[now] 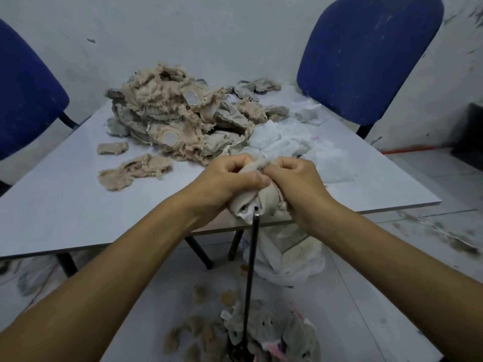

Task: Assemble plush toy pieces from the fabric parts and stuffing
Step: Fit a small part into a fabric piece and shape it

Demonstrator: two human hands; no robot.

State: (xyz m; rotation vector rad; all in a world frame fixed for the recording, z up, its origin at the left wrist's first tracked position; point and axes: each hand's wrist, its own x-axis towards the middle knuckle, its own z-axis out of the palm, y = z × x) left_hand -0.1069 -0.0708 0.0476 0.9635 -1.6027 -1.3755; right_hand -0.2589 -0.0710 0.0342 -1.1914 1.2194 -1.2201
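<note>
At the desk's [78,205] near edge, the left hand [230,178] and right hand [295,178] hold a beige fabric piece [264,202], fingers clamped on it, over an upright dark rod [252,270]. Risk: forcing the fabric down could tear a seam or slip off the rod's tip.

Makeshift sewing workroom: fabric pile [177,121], scrap-strewn floor [392,296].
</note>
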